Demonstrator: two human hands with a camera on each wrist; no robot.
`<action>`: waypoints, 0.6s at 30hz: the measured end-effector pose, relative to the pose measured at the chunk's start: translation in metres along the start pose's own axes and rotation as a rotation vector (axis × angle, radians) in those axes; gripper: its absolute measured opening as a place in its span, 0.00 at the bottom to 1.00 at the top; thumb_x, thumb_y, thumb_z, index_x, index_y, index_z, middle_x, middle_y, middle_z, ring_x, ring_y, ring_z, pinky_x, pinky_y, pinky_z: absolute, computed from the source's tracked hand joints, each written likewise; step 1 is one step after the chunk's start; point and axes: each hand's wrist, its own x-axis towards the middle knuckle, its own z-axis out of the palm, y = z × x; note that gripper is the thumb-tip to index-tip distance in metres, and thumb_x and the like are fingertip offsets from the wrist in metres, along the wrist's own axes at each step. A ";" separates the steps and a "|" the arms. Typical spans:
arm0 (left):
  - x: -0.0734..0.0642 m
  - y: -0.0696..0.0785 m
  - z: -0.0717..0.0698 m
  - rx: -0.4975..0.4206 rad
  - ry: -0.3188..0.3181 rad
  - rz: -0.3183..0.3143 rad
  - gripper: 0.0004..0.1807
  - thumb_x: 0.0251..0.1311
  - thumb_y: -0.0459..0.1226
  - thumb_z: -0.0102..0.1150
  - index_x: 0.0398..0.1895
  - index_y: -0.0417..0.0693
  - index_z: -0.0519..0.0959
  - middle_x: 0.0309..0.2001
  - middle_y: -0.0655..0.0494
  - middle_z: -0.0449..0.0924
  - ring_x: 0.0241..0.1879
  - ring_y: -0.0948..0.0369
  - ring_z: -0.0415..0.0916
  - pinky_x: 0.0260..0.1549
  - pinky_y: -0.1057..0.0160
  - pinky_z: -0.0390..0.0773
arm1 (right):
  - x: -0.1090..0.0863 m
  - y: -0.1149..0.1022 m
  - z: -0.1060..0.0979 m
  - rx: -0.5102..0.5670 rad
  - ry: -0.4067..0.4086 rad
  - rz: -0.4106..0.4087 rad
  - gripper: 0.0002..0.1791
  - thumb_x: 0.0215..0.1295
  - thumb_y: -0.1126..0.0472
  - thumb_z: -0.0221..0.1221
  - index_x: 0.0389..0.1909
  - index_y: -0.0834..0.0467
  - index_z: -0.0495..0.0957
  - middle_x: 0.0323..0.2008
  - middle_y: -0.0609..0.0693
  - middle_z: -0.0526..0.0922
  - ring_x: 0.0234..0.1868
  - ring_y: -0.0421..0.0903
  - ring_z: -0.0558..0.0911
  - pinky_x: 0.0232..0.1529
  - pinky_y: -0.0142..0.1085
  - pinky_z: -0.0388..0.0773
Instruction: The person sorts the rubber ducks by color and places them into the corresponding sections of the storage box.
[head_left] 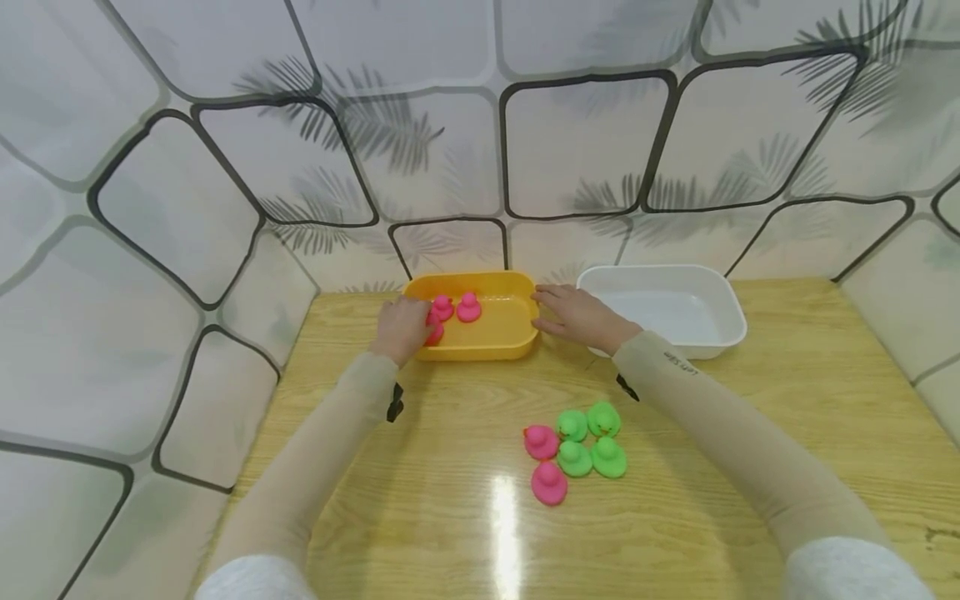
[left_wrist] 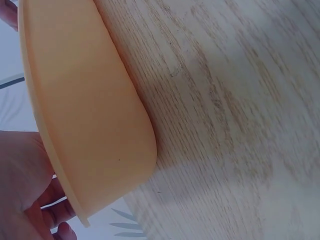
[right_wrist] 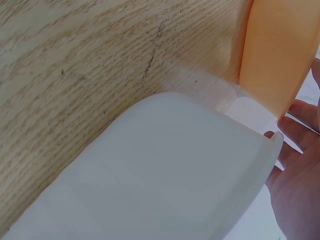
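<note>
The shallow yellow plastic tray (head_left: 480,353) lies crosswise on the counter (head_left: 420,467); the left hand's (head_left: 402,329) fingers curl over its left end, the right hand's (head_left: 576,317), loosely extended, touch its right.

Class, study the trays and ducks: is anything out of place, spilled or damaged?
Nothing looks spilled or damaged. One mild oddity: two pink ducks sit on the table beside four green ducks, while three other pink ducks are in the yellow tray, so that colour looks split between two places.
</note>
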 end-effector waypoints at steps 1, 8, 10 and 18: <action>0.000 0.000 0.000 0.001 0.000 -0.002 0.09 0.71 0.40 0.62 0.40 0.43 0.81 0.44 0.43 0.86 0.50 0.43 0.79 0.56 0.40 0.74 | 0.000 0.000 0.001 -0.002 -0.001 0.000 0.33 0.79 0.50 0.57 0.73 0.70 0.67 0.73 0.69 0.67 0.73 0.67 0.68 0.74 0.59 0.62; -0.003 0.000 0.000 -0.043 0.049 0.010 0.13 0.70 0.39 0.62 0.51 0.39 0.81 0.49 0.41 0.85 0.51 0.41 0.78 0.54 0.41 0.77 | -0.001 0.001 0.001 -0.013 -0.014 0.003 0.34 0.80 0.49 0.55 0.73 0.70 0.67 0.74 0.70 0.66 0.73 0.67 0.67 0.74 0.59 0.61; -0.005 0.000 -0.001 -0.067 0.079 0.029 0.14 0.70 0.38 0.62 0.53 0.38 0.80 0.49 0.40 0.85 0.50 0.41 0.78 0.51 0.42 0.78 | -0.001 0.001 0.001 -0.017 -0.014 0.007 0.33 0.80 0.50 0.55 0.73 0.70 0.67 0.74 0.70 0.66 0.73 0.68 0.67 0.74 0.59 0.61; -0.030 0.009 -0.003 -0.145 0.196 0.114 0.13 0.69 0.38 0.64 0.50 0.38 0.80 0.39 0.43 0.80 0.40 0.43 0.80 0.41 0.45 0.79 | 0.000 -0.002 -0.002 -0.009 -0.002 -0.012 0.34 0.79 0.50 0.56 0.73 0.71 0.67 0.73 0.70 0.66 0.73 0.68 0.67 0.74 0.60 0.61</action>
